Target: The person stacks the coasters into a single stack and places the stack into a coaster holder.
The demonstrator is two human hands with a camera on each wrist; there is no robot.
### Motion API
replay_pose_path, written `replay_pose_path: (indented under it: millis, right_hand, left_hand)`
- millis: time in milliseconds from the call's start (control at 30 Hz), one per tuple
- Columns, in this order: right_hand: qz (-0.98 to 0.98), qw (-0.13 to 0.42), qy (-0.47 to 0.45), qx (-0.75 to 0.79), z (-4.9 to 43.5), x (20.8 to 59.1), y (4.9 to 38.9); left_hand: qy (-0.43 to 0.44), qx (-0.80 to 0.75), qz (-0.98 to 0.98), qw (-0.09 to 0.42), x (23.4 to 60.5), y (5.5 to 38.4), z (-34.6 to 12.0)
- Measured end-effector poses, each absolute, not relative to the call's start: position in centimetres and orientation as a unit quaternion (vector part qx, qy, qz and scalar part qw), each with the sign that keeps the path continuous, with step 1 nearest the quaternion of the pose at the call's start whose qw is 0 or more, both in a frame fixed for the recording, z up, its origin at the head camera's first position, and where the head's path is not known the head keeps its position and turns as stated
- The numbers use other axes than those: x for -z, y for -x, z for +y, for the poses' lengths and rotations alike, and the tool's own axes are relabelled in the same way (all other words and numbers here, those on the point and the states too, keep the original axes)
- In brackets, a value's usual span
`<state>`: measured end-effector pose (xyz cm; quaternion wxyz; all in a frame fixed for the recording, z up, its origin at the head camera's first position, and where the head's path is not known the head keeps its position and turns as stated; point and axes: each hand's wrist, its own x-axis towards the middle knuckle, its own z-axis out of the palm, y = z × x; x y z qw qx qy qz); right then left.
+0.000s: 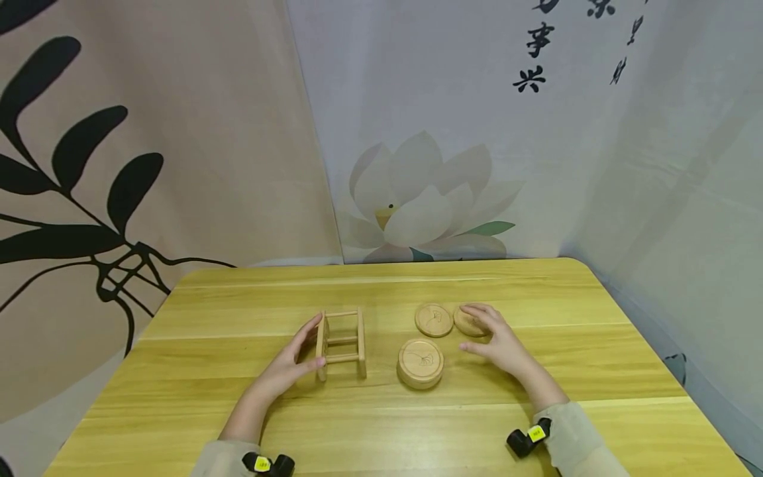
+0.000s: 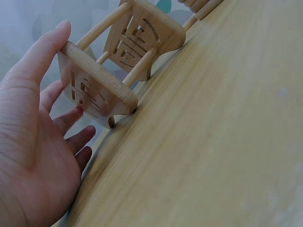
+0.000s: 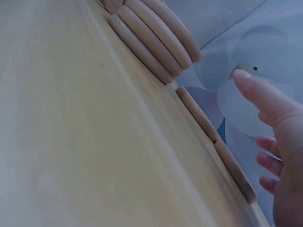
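My left hand holds the left end panel of a small wooden rack, thumb on one edge and fingertips against its outer side. The left wrist view shows cut-out slots in the panels and round rods joining them; the rack stands on the table. Right of it sits a stack of round wooden coasters, the top one engraved. Behind the stack, a single coaster lies flat beside another coaster, partly hidden under my right hand. That hand hovers with thumb and fingers spread, apart from the coasters.
The yellow wood-grain table has rounded far corners. A printed curtain with leaves, a lotus and black characters hangs behind its back edge. Both sleeves carry a black wrist camera.
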<state>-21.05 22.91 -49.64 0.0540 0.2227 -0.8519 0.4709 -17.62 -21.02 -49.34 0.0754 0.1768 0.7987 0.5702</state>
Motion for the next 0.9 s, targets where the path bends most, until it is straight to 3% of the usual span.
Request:
replay_pose_path:
  millis: [900]
  right_hand:
    - [-0.882,0.049,-0.134,-0.448,24.7,50.5,22.8]
  left_hand:
    - [-0.184,-0.573,0.796,0.069,49.5,17.8,-21.0]
